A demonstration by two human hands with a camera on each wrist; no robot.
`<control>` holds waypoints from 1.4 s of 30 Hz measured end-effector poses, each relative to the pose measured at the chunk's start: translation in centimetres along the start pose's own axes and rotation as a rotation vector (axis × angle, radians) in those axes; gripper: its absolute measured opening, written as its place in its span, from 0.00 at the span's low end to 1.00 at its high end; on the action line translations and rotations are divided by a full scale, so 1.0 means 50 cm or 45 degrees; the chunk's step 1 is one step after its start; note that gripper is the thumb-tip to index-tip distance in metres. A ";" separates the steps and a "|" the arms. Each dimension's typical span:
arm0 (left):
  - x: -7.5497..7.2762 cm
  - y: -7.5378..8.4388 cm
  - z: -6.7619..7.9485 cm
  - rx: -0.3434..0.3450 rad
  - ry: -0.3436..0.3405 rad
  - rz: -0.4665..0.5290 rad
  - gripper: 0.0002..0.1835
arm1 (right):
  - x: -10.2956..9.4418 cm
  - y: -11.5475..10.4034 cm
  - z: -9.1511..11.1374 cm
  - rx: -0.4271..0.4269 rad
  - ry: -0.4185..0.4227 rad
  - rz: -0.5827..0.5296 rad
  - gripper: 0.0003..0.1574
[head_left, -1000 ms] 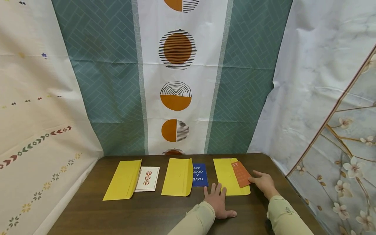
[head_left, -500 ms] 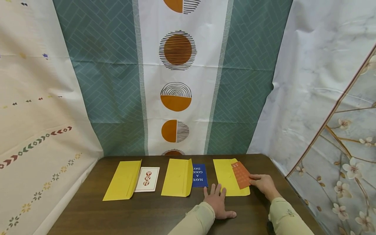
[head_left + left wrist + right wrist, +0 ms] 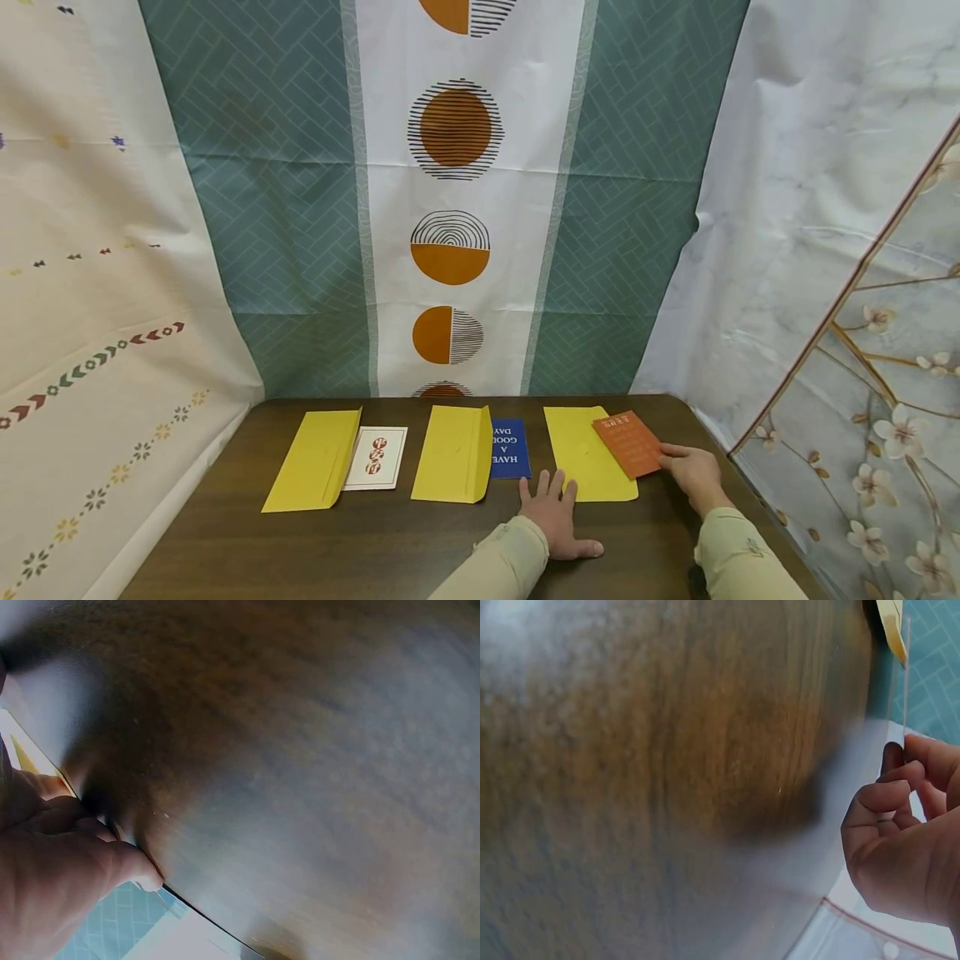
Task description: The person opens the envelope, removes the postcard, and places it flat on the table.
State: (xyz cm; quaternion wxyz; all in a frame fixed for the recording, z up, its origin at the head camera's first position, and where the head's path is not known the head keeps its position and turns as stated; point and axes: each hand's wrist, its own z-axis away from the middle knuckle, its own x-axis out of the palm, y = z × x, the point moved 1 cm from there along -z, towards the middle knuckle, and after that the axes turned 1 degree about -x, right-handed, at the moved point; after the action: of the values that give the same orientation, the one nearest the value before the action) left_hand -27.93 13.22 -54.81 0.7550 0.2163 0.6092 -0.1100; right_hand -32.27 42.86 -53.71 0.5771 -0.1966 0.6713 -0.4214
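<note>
An orange-red card (image 3: 628,444) with pale lettering overlaps the right side of the rightmost yellow envelope (image 3: 576,458). My right hand (image 3: 692,477) pinches this card by its right edge between thumb and fingers. In the right wrist view the card (image 3: 906,690) appears edge-on as a thin line above the fingertips, raised off the wood. Palm down, my left hand (image 3: 557,521) rests on the table with fingers spread. Its fingertips touch or lie very near the bottom edge of that envelope; the left wrist view shows the hand (image 3: 60,862) only in part.
On the dark wooden table (image 3: 360,554), a middle yellow envelope (image 3: 452,454) partly covers a blue card (image 3: 511,448). Farther left, another yellow envelope (image 3: 311,460) lies against a white card (image 3: 377,457) with red print. A patterned cloth (image 3: 450,183) hangs behind the table.
My right hand has drawn the orange-red card to the right, uncovering more of the yellow envelope, and the card has turned slightly. The left hand has stayed in place.
</note>
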 end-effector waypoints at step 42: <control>-0.017 0.002 0.016 0.013 0.006 0.019 0.53 | -0.015 0.019 0.011 0.160 0.047 0.088 0.31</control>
State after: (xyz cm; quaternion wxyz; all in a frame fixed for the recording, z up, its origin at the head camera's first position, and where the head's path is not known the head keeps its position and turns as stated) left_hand -27.39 12.84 -53.86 0.7532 0.2250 0.6088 -0.1067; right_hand -31.35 43.80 -53.99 0.5900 -0.1287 0.6604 -0.4462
